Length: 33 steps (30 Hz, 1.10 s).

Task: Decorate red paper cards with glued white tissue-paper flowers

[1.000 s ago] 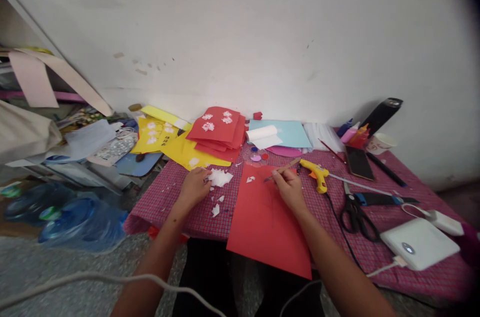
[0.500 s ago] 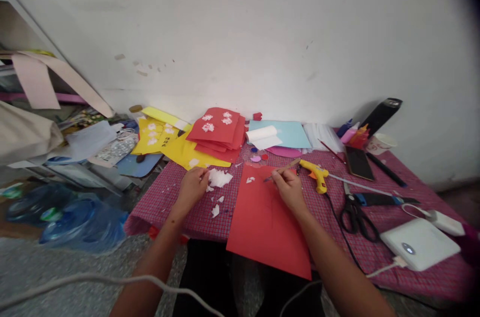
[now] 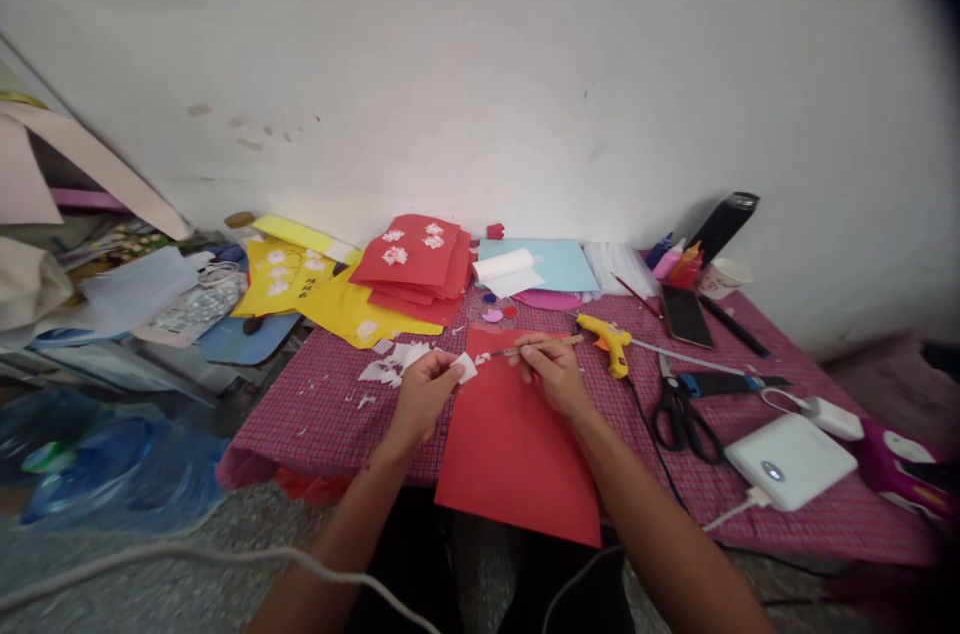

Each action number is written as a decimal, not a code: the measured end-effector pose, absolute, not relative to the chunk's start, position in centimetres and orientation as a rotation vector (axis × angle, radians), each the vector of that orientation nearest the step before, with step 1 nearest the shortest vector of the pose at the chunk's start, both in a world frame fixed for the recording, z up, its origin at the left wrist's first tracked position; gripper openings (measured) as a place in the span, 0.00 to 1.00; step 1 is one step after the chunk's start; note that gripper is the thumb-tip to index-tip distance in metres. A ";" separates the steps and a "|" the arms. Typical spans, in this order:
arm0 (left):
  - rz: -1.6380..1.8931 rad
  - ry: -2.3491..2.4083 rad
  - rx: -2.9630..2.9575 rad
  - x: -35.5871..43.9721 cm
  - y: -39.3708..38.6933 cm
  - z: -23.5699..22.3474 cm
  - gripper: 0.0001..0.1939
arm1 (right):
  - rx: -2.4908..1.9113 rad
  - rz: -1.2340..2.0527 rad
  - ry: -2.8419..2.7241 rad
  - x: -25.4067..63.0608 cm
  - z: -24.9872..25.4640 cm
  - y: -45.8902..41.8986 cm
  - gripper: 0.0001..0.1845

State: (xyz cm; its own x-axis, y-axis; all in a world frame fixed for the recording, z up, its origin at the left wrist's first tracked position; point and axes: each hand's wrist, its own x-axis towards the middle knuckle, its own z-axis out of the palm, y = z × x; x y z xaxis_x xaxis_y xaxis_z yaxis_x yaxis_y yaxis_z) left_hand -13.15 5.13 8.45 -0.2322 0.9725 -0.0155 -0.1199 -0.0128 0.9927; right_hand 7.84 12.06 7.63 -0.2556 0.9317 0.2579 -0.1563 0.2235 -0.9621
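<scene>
Between thumb and fingers my left hand (image 3: pixel 429 392) pinches a small white piece of paper (image 3: pixel 466 368), over the upper left edge of a red sheet (image 3: pixel 517 454). My right hand (image 3: pixel 551 369) is closed on a thin paintbrush (image 3: pixel 571 340) with a wooden handle, its tip pointing left toward that piece. Small white bits (image 3: pixel 482 358) lie on the red sheet under the brush tip. Torn white paper scraps (image 3: pixel 394 366) are heaped on the checked cloth just left of my left hand.
Behind are a stack of red cards (image 3: pixel 409 254) with white blossoms, yellow cards (image 3: pixel 281 274) and a paint palette (image 3: pixel 491 314). To the right lie a yellow glue gun (image 3: pixel 611 344), black scissors (image 3: pixel 682 419), a blue-handled knife (image 3: pixel 712 384), a phone (image 3: pixel 686 316) and a white power bank (image 3: pixel 791 462).
My left hand has moved right from the scrap heap to the red sheet, now with a white piece of paper in it. The paintbrush tip has come left toward it. The view has shifted slightly.
</scene>
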 end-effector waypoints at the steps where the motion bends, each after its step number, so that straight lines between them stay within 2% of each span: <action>1: 1.430 1.274 0.984 -12.3 5.3 8.0 0.10 | -0.786 1.289 -1.400 8.0 7.7 12.0 0.14; 10: 1.412 1.245 0.913 -9.5 6.8 5.3 0.14 | -0.804 1.267 -1.536 7.5 7.3 11.6 0.15; 25: 1.411 1.214 0.882 -9.7 6.3 5.8 0.13 | -0.866 1.106 -1.630 7.4 6.4 12.0 0.18; 33: 1.404 1.110 0.773 -9.8 5.9 6.2 0.14 | -0.853 1.197 -1.575 7.3 6.8 11.7 0.14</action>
State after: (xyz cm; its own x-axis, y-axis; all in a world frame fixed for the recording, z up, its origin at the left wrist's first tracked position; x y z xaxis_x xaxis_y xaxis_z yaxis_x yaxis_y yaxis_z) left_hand -9.77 5.90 6.24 -0.1540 0.9784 -0.1380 -0.3601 0.0745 0.9299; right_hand 7.26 11.70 6.85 -0.3081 0.9126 0.2689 -0.0147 0.2781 -0.9605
